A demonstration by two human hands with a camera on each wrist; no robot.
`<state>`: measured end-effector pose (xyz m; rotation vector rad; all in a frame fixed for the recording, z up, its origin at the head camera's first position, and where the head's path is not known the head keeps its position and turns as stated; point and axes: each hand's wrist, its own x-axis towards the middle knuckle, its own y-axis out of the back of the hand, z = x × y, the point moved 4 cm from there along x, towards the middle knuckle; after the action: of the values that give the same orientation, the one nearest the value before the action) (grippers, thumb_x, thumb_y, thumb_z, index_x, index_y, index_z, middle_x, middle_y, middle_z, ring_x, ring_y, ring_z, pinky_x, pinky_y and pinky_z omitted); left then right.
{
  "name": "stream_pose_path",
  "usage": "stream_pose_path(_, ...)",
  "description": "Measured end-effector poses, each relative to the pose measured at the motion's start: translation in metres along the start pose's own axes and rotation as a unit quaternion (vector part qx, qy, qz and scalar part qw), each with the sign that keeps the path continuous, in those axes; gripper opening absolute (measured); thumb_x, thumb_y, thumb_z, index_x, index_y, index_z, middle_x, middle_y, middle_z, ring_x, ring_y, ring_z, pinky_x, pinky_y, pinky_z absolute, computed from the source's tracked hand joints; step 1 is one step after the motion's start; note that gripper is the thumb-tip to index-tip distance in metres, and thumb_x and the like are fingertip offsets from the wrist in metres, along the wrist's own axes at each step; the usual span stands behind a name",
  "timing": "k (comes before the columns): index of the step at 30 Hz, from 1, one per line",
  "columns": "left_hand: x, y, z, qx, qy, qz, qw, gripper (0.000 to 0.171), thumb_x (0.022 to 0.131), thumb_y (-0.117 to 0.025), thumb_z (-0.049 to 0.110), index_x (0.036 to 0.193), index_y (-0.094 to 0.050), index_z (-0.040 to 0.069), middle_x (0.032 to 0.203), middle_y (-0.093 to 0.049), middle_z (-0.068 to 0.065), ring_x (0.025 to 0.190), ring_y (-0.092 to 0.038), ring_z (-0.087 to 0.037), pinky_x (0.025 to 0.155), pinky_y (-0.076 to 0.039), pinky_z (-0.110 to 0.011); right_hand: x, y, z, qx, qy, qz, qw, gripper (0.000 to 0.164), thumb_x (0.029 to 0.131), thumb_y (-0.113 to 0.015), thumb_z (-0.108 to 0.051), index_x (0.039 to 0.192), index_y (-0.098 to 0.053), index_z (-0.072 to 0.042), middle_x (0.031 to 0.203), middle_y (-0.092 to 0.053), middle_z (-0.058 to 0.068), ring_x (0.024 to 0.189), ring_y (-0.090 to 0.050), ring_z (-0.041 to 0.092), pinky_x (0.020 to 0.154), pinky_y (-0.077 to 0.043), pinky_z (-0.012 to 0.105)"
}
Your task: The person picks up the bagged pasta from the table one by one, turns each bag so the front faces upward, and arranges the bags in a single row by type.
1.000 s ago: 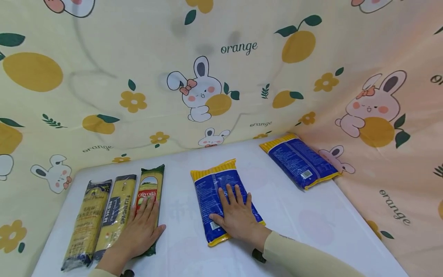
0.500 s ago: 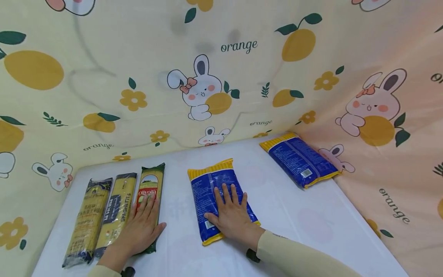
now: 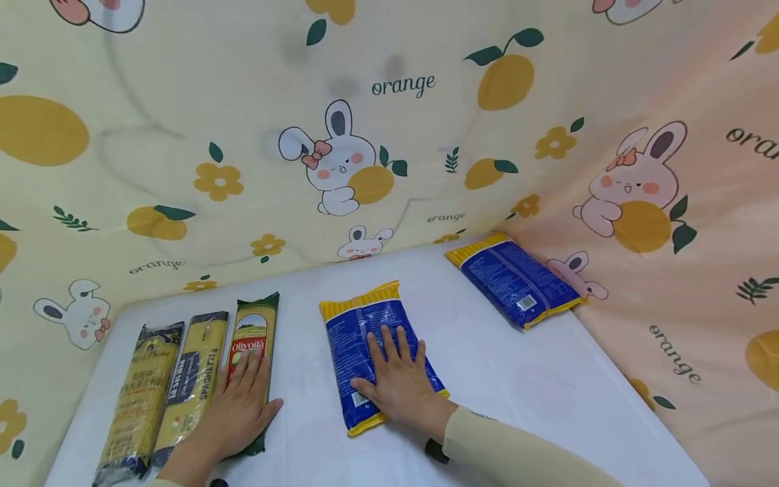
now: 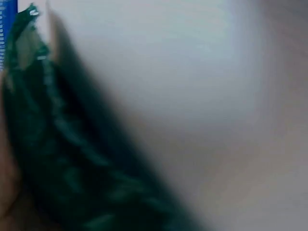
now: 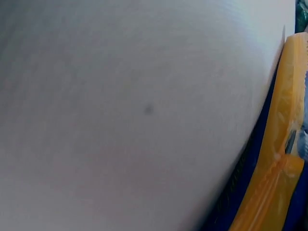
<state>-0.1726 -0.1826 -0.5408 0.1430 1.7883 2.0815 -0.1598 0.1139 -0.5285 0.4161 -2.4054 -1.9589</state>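
Against a second ago, I see the near blue packet slid slightly left on the worktop, toward the green pasta pack and away from the far blue packet. It lies under the right hand, fingers straight and spread, gripping nothing; the left hand rests straight-fingered on the green pasta pack. My wrist views add a crumpled green end and a yellow edge close up.

"What lies by the right hand?"
"A blue bag with a creased yellow end, near the wrist."
"And around it?"
"Pale tabletop on the wrist side, with a blurred dark spot; beyond, thumb side, a green wrapper, barely showing."
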Motion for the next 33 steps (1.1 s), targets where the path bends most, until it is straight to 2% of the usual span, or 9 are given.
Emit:
stream_pose_path(5,0.003,0.009,0.002,0.012,0.006,-0.02,0.9997,0.09,0.103,-0.06,0.056,0.163,-0.031,-0.005,0.17,-0.026,-0.03,0.16,-0.014,-0.05,0.124,-0.006,-0.073,-0.009,0.004,0.009,-0.027,0.031,0.013,0.999,0.086,0.104,-0.032,-0.075,0.17,-0.024,-0.02,0.177,-0.015,0.013,0.163,-0.009,0.042,0.122,-0.012,0.077)
stream_pose_path(9,0.009,0.025,0.007,0.032,0.021,-0.013,0.9992,0.079,0.102,-0.063,0.053,0.155,-0.046,-0.004,0.161,-0.043,-0.03,0.152,-0.034,-0.051,0.119,-0.024,-0.076,-0.025,0.009,0.023,-0.054,0.061,0.028,0.996,0.082,0.105,-0.033,-0.073,0.166,-0.035,-0.019,0.174,-0.026,0.013,0.162,-0.019,0.04,0.123,-0.018,0.074)
stream_pose_path(13,0.025,0.045,0.02,0.033,0.046,0.002,0.9984,0.066,0.101,-0.068,0.044,0.144,-0.056,-0.006,0.145,-0.057,-0.031,0.138,-0.05,-0.053,0.111,-0.039,-0.073,-0.043,0.015,0.04,-0.069,0.074,0.069,0.992,0.074,0.107,-0.041,-0.066,0.158,-0.05,-0.013,0.165,-0.043,0.016,0.155,-0.037,0.039,0.12,-0.031,0.068)
stream_pose_path(17,0.054,0.066,0.046,0.035,0.046,0.026,0.998,0.055,0.103,-0.067,0.039,0.138,-0.062,-0.003,0.136,-0.063,-0.028,0.129,-0.056,-0.05,0.107,-0.044,-0.07,-0.057,0.025,0.057,-0.1,0.081,0.149,0.98,0.06,0.106,-0.056,-0.056,0.14,-0.064,-0.007,0.144,-0.062,0.015,0.136,-0.056,0.035,0.112,-0.044,0.062)
stream_pose_path(21,0.092,0.081,0.085,0.03,0.009,0.064,0.9975,0.049,0.106,-0.063,0.039,0.139,-0.063,0.003,0.135,-0.063,-0.021,0.125,-0.057,-0.043,0.105,-0.046,-0.066,-0.07,0.03,0.069,-0.128,0.102,0.215,0.963,0.045,0.1,-0.068,-0.05,0.116,-0.068,-0.008,0.117,-0.066,0.009,0.113,-0.062,0.029,0.102,-0.049,0.055)
stream_pose_path(24,0.12,0.084,0.115,0.024,-0.028,0.084,0.9958,0.046,0.108,-0.058,0.04,0.138,-0.064,0.006,0.134,-0.063,-0.017,0.123,-0.056,-0.039,0.104,-0.046,-0.062,-0.078,0.028,0.073,-0.14,0.118,0.234,0.955,0.041,0.097,-0.072,-0.051,0.102,-0.064,-0.011,0.104,-0.063,0.005,0.103,-0.061,0.026,0.099,-0.049,0.052)
stream_pose_path(27,0.147,0.084,0.139,0.029,-0.061,0.095,0.9932,0.044,0.109,-0.055,0.041,0.137,-0.064,0.009,0.133,-0.063,-0.014,0.123,-0.055,-0.036,0.106,-0.044,-0.06,-0.082,0.024,0.077,-0.143,0.13,0.25,0.949,0.043,0.096,-0.072,-0.053,0.096,-0.062,-0.011,0.097,-0.06,0.004,0.096,-0.06,0.026,0.096,-0.049,0.051)
stream_pose_path(31,0.174,0.08,0.16,0.034,-0.102,0.102,0.9889,0.043,0.11,-0.053,0.04,0.139,-0.063,0.01,0.135,-0.062,-0.014,0.126,-0.053,-0.037,0.105,-0.043,-0.06,-0.085,0.021,0.081,-0.138,0.13,0.268,0.945,0.045,0.095,-0.07,-0.055,0.093,-0.061,-0.011,0.091,-0.058,0.004,0.091,-0.06,0.027,0.093,-0.049,0.052)
stream_pose_path(33,0.182,0.076,0.167,0.037,-0.114,0.101,0.9876,0.043,0.11,-0.053,0.04,0.14,-0.063,0.01,0.135,-0.062,-0.013,0.126,-0.053,-0.036,0.104,-0.042,-0.06,-0.087,0.02,0.083,-0.138,0.119,0.265,0.947,0.046,0.097,-0.068,-0.056,0.091,-0.06,-0.011,0.09,-0.057,0.004,0.09,-0.06,0.028,0.091,-0.049,0.052)
